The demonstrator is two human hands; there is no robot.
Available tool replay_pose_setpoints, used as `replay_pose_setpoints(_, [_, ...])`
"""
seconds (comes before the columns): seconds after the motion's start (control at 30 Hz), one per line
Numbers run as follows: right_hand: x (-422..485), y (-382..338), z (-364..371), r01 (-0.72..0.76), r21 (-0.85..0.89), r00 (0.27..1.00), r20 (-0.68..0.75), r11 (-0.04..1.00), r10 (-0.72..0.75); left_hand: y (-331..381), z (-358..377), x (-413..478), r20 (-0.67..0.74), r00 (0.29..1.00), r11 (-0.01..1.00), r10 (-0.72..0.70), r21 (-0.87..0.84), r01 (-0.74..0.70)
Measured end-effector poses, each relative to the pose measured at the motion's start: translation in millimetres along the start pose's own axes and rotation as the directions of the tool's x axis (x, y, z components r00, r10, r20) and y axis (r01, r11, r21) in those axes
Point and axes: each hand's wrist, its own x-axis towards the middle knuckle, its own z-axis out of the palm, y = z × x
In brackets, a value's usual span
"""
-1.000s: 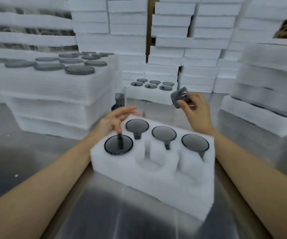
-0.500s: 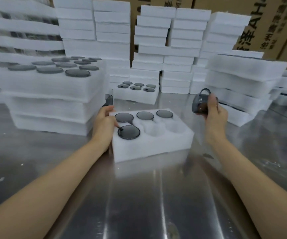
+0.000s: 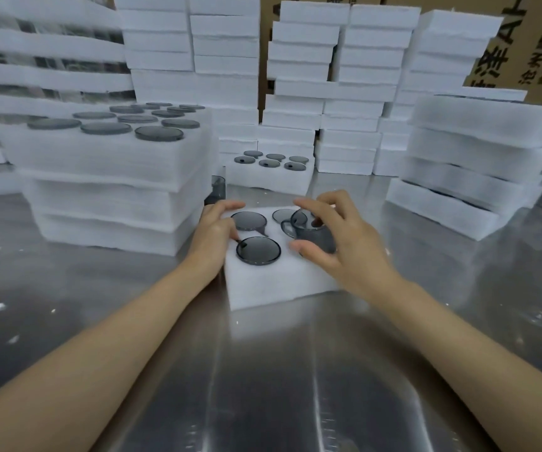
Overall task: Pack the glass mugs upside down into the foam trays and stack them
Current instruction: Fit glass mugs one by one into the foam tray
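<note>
On my feed the right hand (image 3: 351, 252) is gripping a smoky glass mug (image 3: 316, 234) just over the foam tray (image 3: 263, 285). The left hand (image 3: 212, 236) rests on the tray's left edge, right beside the packed mugs (image 3: 258, 250) sitting base-up. The tray's on a shiny metal table (image 3: 263, 370), with foam stacks (image 3: 109, 177) around the back.

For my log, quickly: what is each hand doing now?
Left hand: open, resting on the foam tray.
Right hand: holding a grey glass mug.
</note>
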Motion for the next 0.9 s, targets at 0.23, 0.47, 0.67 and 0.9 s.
replay_pose_setpoints(0.23, [1.4, -19.0, 9.4, -0.195, -0.029, 0.977, 0.078, 0.980, 0.197, 0.3, -0.3, -0.2, 0.014, 1.000, 1.000, 0.022, -0.001, -0.022])
replay_pose_setpoints(0.47, [-2.6, -33.8, 7.1, -0.143, -0.371, 0.935, 0.252, 0.917, 0.248, -0.1, -0.1, -2.1, 0.020, 1.000, 1.000, 0.016, -0.021, -0.015])
replay_pose_setpoints(0.67, [-5.4, -33.3, -3.1, -0.122, -0.320, 0.775, 0.561, 0.940, 0.291, 0.0, -1.5, -2.0, 0.027, 1.000, 1.000, -0.006, -0.030, 0.007])
replay_pose_setpoints(0.9, [12.2, 19.8, -25.4, -0.525, 0.193, 0.851, 0.140, 0.829, 0.506, 0.5, -7.7, -2.0, 0.161, 0.982, 0.972, -0.095, -0.198, 0.126])
